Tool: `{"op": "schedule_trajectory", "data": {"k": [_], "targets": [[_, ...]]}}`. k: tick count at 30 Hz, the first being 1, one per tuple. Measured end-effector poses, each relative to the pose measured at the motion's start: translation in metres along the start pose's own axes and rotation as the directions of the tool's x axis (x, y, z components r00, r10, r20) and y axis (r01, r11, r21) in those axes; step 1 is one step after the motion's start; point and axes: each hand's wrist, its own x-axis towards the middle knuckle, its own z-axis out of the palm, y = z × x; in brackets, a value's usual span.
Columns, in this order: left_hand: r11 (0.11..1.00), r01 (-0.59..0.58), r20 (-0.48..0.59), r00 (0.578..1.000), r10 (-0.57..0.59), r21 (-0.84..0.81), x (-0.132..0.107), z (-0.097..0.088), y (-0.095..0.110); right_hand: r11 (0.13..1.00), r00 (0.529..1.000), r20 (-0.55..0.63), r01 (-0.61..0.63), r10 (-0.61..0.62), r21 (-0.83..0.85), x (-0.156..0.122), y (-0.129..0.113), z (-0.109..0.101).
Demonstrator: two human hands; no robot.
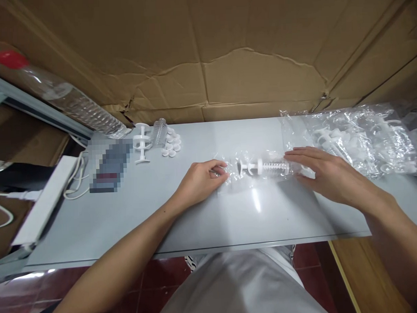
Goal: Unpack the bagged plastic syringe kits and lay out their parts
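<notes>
A clear plastic bag [226, 187] lies on the grey table in front of me. Inside it is a syringe-like piece with a white plunger [251, 167] and a clear ribbed barrel [275, 165], its plunger end pointing left. My left hand [207, 179] has its thumb and fingertips closed at the bag's left end. At the right end, my right hand [321, 173] rests with fingers stretched out, touching the bag by the barrel's tip. What lies under the right palm is hidden.
Several bagged pieces [361, 144] are heaped at the right. Back left are a loose white plunger [142, 143], a clear barrel [159, 133], several white caps [172, 143] and a large red-capped bottle [73, 102]. A power strip [46, 201] runs along the left edge; cardboard [226, 83] stands behind.
</notes>
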Motion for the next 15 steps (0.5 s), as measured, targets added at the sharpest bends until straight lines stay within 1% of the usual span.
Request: {"op": "schedule_trajectory", "data": {"k": [1,2,5,7,9,11,13,15], "targets": [[1.0,-0.005,-0.007,1.0,0.005,-0.025,0.003,0.003,0.002,1.0,1.0,0.009,-0.026,0.026,0.001,-0.002,0.009,-0.001],[0.999,-0.002,0.01,1.0,0.002,-0.039,0.006,0.005,0.003,0.999,0.999,0.013,-0.047,0.047,-0.001,-0.005,0.018,-0.001],[1.0,0.023,0.134,0.991,-0.021,-0.014,0.018,0.018,0.008,0.997,0.997,0.01,-0.076,0.076,-0.019,-0.013,0.043,-0.002],[1.0,-0.007,0.189,0.982,0.006,0.004,0.028,0.033,0.011,0.996,0.997,0.014,-0.082,0.082,-0.042,-0.019,0.056,-0.001],[0.998,-0.07,0.187,0.98,0.069,-0.005,0.037,0.049,0.014,0.992,0.993,0.031,-0.108,0.11,-0.072,-0.025,0.064,-0.001],[0.986,-0.165,0.155,0.974,0.167,-0.024,0.044,0.065,0.016,0.985,0.988,0.047,-0.142,0.148,-0.098,-0.031,0.067,0.001],[0.96,-0.275,0.118,0.953,0.278,-0.045,0.048,0.076,0.019,0.98,0.984,0.052,-0.167,0.173,-0.108,-0.037,0.067,0.004],[0.937,-0.343,0.096,0.933,0.348,-0.067,0.052,0.083,0.022,0.98,0.983,0.043,-0.172,0.177,-0.099,-0.041,0.066,0.008]]}}
